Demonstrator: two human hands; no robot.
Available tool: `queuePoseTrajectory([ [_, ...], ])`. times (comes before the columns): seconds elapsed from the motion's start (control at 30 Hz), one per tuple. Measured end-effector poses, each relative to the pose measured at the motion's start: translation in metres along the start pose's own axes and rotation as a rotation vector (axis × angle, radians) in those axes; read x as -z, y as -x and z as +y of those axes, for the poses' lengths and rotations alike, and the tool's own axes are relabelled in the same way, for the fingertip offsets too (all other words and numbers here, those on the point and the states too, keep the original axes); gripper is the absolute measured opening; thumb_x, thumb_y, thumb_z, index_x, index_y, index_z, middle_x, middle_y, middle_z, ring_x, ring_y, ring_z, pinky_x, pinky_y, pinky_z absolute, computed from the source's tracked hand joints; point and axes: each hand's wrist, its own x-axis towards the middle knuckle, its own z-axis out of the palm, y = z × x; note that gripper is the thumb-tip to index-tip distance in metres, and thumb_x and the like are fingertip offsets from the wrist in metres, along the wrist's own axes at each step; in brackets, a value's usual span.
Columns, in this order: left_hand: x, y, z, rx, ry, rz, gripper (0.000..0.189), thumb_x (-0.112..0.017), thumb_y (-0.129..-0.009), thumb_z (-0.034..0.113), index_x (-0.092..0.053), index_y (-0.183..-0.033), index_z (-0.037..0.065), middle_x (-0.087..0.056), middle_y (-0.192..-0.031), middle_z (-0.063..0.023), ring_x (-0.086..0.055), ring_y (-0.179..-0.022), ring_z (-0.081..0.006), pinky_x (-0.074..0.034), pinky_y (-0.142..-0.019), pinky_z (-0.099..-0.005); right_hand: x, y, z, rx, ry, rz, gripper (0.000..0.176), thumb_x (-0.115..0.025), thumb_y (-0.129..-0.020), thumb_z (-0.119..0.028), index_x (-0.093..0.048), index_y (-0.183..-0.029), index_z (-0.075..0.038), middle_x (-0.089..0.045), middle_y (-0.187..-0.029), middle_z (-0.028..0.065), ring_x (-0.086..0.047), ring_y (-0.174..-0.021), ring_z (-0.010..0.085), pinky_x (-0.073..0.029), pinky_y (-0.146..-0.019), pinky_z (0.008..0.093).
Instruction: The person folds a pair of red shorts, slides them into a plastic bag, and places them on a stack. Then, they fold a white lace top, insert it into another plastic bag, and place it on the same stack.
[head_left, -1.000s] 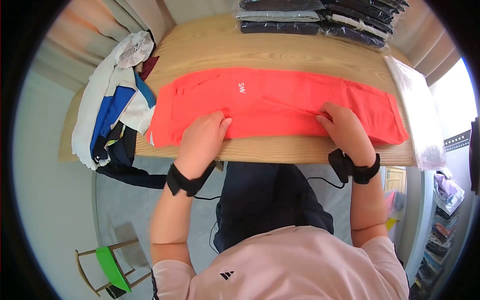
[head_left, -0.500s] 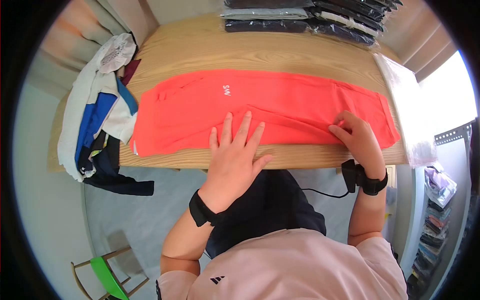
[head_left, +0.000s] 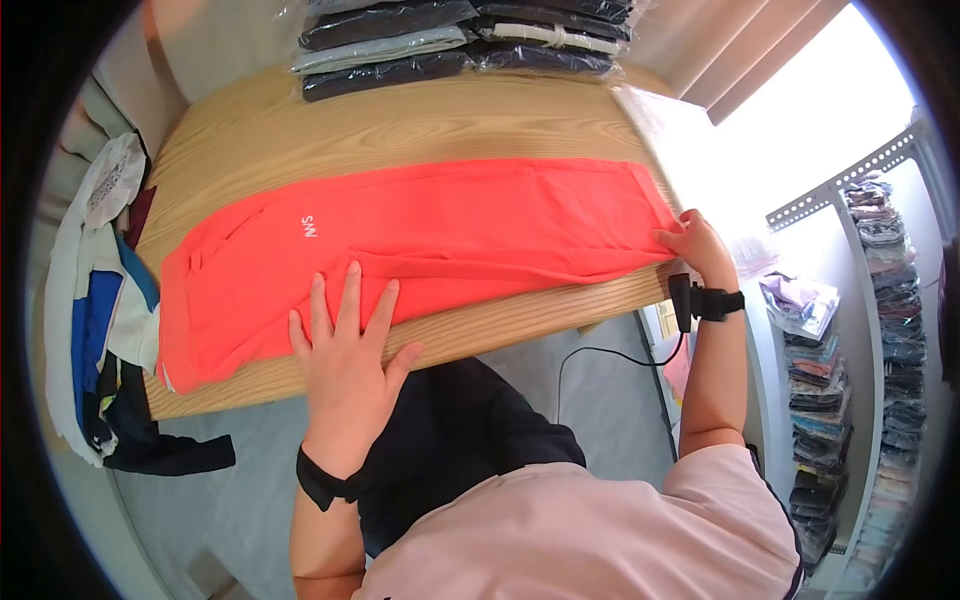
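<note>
Coral-red trousers (head_left: 440, 215) lie lengthwise across the wooden table, with small white lettering near their left part. My left hand (head_left: 350, 350) rests on the near edge of the cloth, its fingers spread. At the right end, my right hand (head_left: 695, 243) pinches the near corner of the trouser leg between thumb and fingers. A crease runs along the near side of the cloth between my hands. Each wrist wears a black band, and a black device with a cable sits at the right one.
Packed dark and grey garments (head_left: 400, 45) are stacked at the table's far edge. Mixed clothes (head_left: 95, 300) hang over the left end. Clear plastic bags (head_left: 690, 150) lie at the right end. Beyond them stands a shelf with folded clothes (head_left: 895, 330).
The view has turned to the right. My right hand has moved along the cloth to the end of the leg and grips its corner. My left hand stays spread on the cloth.
</note>
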Motion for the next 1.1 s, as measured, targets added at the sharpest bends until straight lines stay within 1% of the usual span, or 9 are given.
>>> queuePoseTrajectory([
  [0.13,0.001,0.000,0.000,0.003,-0.008,0.005,0.055,-0.057,-0.086,0.039,-0.047,-0.134,0.015,-0.028,-0.148,-0.0129,-0.020,-0.137,-0.0396,-0.014,-0.107,-0.0596,-0.003,-0.009,0.003,-0.055,-0.161,-0.203,0.057,-0.076,-0.070,-0.032,-0.057,-0.103,0.011,-0.065,-0.092,0.0183,-0.065,-0.080,0.0218,-0.050,-0.069,0.0312],
  [0.23,0.002,0.000,0.000,0.003,-0.004,0.011,0.055,-0.057,-0.086,0.040,-0.047,-0.134,0.015,-0.028,-0.148,-0.0133,-0.020,-0.137,-0.0399,-0.014,-0.107,-0.0597,-0.004,-0.017,0.014,-0.074,-0.446,-0.422,0.055,-0.072,-0.076,-0.032,-0.057,-0.110,0.009,-0.065,-0.099,0.0174,-0.063,-0.093,0.0240,-0.049,-0.081,0.0333],
  [0.33,0.003,0.001,0.000,0.006,0.001,0.006,0.054,-0.056,-0.087,0.040,-0.048,-0.134,0.015,-0.029,-0.148,-0.0135,-0.020,-0.136,-0.0404,-0.014,-0.107,-0.0599,-0.016,-0.019,0.020,-0.140,-1.006,-0.235,0.049,-0.065,-0.084,-0.030,-0.054,-0.112,0.009,-0.064,-0.103,0.0169,-0.063,-0.091,0.0250,-0.051,-0.080,0.0350],
  [0.43,0.003,0.001,0.000,0.003,0.007,0.018,0.054,-0.056,-0.087,0.040,-0.048,-0.134,0.015,-0.029,-0.147,-0.0137,-0.020,-0.136,-0.0408,-0.015,-0.106,-0.0600,-0.021,0.001,0.014,-0.664,-2.157,-0.251,0.046,-0.048,-0.095,-0.027,-0.045,-0.124,0.008,-0.051,-0.127,0.0228,-0.049,-0.119,0.0343,-0.038,-0.104,0.0451],
  [0.53,0.002,0.001,-0.001,0.005,0.013,0.029,0.055,-0.057,-0.086,0.039,-0.048,-0.134,0.015,-0.029,-0.147,-0.0141,-0.021,-0.136,-0.0411,-0.015,-0.106,-0.0603,-0.039,0.030,0.003,-0.480,-2.330,-0.274,0.043,-0.049,-0.095,-0.027,-0.046,-0.126,0.002,-0.051,-0.130,0.0167,-0.048,-0.121,0.0299,-0.034,-0.107,0.0442],
  [0.73,0.001,0.002,-0.002,0.002,0.033,0.040,0.056,-0.061,-0.083,0.035,-0.047,-0.134,0.016,-0.030,-0.147,-0.0145,-0.022,-0.135,-0.0417,-0.016,-0.106,-0.0605,-0.039,0.041,-0.038,-0.581,-2.174,-0.286,0.034,-0.045,-0.097,-0.019,-0.046,-0.126,-0.001,-0.053,-0.128,0.0119,-0.050,-0.119,0.0253,-0.037,-0.105,0.0396],
  [0.93,0.000,0.003,-0.004,0.003,0.037,0.043,0.056,-0.061,-0.083,0.037,-0.048,-0.134,0.018,-0.029,-0.147,-0.0145,-0.023,-0.134,-0.0420,-0.017,-0.105,-0.0615,0.004,0.076,-0.135,-0.010,-1.383,0.169,0.035,-0.039,-0.099,-0.016,-0.046,-0.128,0.001,-0.049,-0.131,0.0130,-0.053,-0.113,0.0256,-0.040,-0.099,0.0360],
  [1.03,-0.002,0.003,-0.004,-0.027,0.060,0.098,0.054,-0.061,-0.083,0.038,-0.050,-0.130,0.015,-0.033,-0.144,-0.0157,-0.024,-0.134,-0.0427,-0.019,-0.103,-0.0628,-0.024,0.096,-0.169,0.445,-0.549,0.107,0.045,-0.047,-0.086,0.002,-0.045,-0.130,0.001,-0.055,-0.121,0.0151,-0.052,-0.111,0.0214,-0.040,-0.096,0.0316],
  [1.1,-0.004,0.004,-0.006,-0.028,0.039,0.088,0.053,-0.062,-0.082,0.038,-0.052,-0.128,0.014,-0.035,-0.141,-0.0164,-0.024,-0.133,-0.0431,-0.020,-0.102,-0.0631,-0.030,0.121,-0.210,0.893,-0.579,-0.014,0.069,-0.057,-0.071,0.003,-0.039,-0.137,-0.005,-0.042,-0.138,0.0198,-0.037,-0.130,0.0339,-0.031,-0.106,0.0429],
])
